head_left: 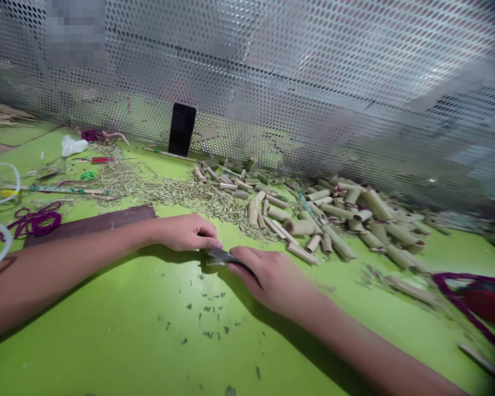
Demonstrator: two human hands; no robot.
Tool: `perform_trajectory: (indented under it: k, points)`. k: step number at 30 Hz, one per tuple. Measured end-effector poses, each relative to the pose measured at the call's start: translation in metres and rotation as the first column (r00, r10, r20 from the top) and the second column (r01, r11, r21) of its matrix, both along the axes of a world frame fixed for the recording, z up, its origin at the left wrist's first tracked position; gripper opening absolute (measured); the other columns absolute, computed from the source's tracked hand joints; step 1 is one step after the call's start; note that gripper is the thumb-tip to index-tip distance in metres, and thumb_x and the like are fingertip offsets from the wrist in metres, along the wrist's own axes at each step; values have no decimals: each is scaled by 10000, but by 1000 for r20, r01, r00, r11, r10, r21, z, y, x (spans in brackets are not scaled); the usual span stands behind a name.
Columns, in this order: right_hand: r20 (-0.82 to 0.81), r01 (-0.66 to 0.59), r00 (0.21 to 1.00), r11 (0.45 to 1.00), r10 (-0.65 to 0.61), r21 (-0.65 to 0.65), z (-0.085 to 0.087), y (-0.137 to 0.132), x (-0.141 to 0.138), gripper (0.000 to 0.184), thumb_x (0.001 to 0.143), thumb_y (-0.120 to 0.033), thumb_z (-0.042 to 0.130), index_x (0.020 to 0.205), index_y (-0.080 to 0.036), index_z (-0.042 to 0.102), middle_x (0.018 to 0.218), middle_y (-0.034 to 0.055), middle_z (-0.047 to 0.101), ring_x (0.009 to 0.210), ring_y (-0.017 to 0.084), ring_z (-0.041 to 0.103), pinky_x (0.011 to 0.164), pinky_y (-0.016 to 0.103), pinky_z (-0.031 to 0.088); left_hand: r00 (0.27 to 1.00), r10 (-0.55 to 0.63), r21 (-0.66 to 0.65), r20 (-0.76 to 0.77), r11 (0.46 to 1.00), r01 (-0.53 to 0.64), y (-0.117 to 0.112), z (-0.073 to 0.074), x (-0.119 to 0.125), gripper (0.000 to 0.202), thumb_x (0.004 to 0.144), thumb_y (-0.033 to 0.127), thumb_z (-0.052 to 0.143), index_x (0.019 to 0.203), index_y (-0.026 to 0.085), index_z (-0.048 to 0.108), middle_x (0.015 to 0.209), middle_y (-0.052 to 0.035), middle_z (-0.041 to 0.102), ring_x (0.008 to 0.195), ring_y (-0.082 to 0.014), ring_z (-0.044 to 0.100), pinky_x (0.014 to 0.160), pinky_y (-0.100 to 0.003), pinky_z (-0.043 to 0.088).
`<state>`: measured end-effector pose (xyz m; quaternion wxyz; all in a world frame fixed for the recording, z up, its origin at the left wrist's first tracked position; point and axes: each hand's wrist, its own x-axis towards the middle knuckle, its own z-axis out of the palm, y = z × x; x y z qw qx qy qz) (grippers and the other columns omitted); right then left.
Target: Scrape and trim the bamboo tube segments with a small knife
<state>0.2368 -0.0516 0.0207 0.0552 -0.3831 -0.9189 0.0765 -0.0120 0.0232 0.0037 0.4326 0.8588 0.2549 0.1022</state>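
Note:
My right hand (272, 278) is closed around a small dark-handled knife (221, 255), its short grey blade directed left. At the blade shows a small pale green piece (215, 262), which looks like bamboo. My left hand (187, 231) is closed in a pinch at that same spot, its fingertips right beside the blade. Most of what the left fingers grip is hidden by them. Small dark green shavings (208, 309) lie scattered on the green table (119, 335) beneath and in front of both hands.
Cut bamboo tubes (301, 226) are heaped behind my right hand, beside a bed of shavings (181, 195). A phone (182, 129) leans against the perforated metal screen (247, 71). Purple cord (45, 221), a dark brown sheet (94, 224) and a red screwdriver (103, 159) lie left.

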Motion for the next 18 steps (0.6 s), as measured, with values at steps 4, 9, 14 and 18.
perform_trajectory:
  k: [4, 9, 14, 18]
  points:
    - [8, -45, 999, 998, 45, -45, 1, -2, 4, 265, 1115, -300, 428, 971, -193, 623, 738, 9, 699, 543, 141, 610, 498, 256, 347, 1000, -16, -25, 23, 1000, 16, 0, 0, -2, 422, 1006, 522, 544, 793, 171, 645, 805, -37, 609, 736, -172, 540, 684, -305, 385]
    - [-16, -136, 991, 991, 136, -1, 0, -4, 12, 318, 1122, -300, 392, 975, -187, 650, 707, 9, 678, 519, 131, 588, 503, 256, 369, 1000, -2, -51, 17, 999, 3, 1, -1, -3, 452, 998, 565, 555, 798, 171, 649, 833, -49, 612, 761, -183, 543, 707, -323, 402]
    - [-88, -99, 989, 980, 116, 174, -3, 0, 9, 410, 1143, -338, 318, 998, -161, 658, 699, 25, 687, 515, 127, 594, 484, 248, 374, 1000, -2, -41, 5, 999, 2, 1, -4, 0, 464, 996, 570, 534, 762, 176, 602, 769, -27, 571, 707, -170, 511, 665, -315, 376]
    - [-54, -100, 992, 972, 114, 211, -6, 1, 1, 415, 1148, -351, 320, 966, -175, 650, 715, 24, 700, 530, 131, 608, 492, 249, 374, 999, 31, -16, -11, 999, -31, -1, -3, 3, 431, 999, 519, 524, 749, 174, 589, 759, -28, 578, 703, -165, 517, 654, -302, 366]
